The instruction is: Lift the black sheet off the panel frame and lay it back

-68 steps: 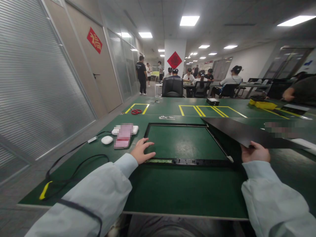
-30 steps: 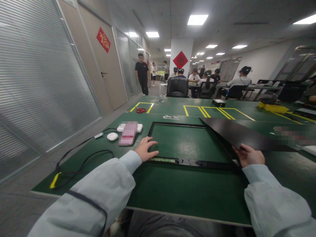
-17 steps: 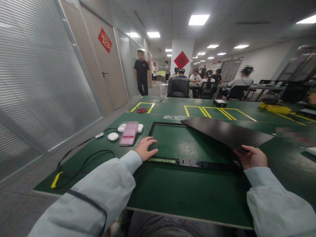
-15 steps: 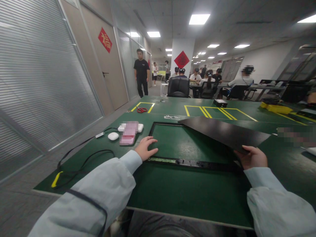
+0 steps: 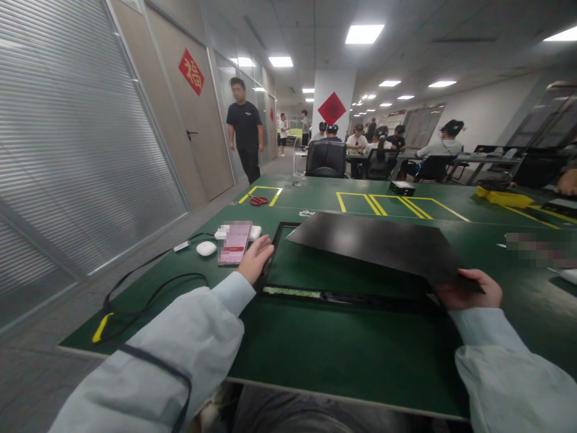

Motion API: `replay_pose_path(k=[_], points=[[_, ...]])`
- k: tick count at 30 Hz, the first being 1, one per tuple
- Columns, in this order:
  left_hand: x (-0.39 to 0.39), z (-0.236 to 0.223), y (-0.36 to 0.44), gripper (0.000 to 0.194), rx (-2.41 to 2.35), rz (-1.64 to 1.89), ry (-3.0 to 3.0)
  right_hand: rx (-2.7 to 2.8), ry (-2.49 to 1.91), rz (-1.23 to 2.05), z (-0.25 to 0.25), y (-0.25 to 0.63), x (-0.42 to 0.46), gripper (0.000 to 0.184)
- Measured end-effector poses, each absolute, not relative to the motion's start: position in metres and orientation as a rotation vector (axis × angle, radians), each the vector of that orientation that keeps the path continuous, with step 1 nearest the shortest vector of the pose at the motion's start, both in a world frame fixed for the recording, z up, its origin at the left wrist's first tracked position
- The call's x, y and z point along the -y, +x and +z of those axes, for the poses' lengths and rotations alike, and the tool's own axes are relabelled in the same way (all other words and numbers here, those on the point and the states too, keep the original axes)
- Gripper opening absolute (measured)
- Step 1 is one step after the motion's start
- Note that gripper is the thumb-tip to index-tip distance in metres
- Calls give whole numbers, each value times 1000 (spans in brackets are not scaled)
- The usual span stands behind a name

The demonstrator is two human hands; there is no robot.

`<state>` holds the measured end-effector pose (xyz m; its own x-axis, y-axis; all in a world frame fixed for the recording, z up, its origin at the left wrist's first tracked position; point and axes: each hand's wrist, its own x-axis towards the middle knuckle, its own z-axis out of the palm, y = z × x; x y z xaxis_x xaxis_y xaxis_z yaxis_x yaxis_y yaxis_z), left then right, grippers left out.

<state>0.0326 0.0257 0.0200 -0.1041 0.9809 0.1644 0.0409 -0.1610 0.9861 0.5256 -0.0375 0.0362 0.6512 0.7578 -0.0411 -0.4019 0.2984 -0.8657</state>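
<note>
A thin dark flat panel (image 5: 374, 243) slants over a black rectangular frame (image 5: 374, 300) that lies on the green table. My right hand (image 5: 471, 290) grips the panel's near right corner, thumb on top and fingers beneath. At the frame's left side rests my left hand (image 5: 256, 258), its fingers stretched out along the outer edge; it appears to touch the frame. A pale greenish strip (image 5: 293, 293) shows on the frame's near left bar. The panel hides much of the frame's far and right sides.
Left of the frame lie a pink phone (image 5: 234, 243), a white rounded object (image 5: 206, 248) and a black cable (image 5: 153, 300). Red-handled scissors (image 5: 259, 201) and a small black box (image 5: 402, 189) are farther back. A person (image 5: 244, 129) walks beyond the table.
The panel has shifted left over the frame and its far left part now covers more. My left hand has moved left to the frame's edge; my right hand moved slightly right.
</note>
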Motion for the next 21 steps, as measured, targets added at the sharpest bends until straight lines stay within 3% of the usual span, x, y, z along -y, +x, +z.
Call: replay_pose_path(k=[4, 9, 16, 21], points=[[-18, 39, 34, 32, -957, 1302, 832, 332, -983, 914, 52, 509, 47, 47], [-7, 55, 34, 25, -756, 1215, 738, 372, -962, 947, 64, 498, 56, 50], [-12, 49, 31, 57, -791, 1322, 908, 535, -1039, 1041, 64, 494, 53, 48], [-16, 52, 22, 55, -846, 1473, 835, 703, -1206, 1128, 49, 501, 44, 56]])
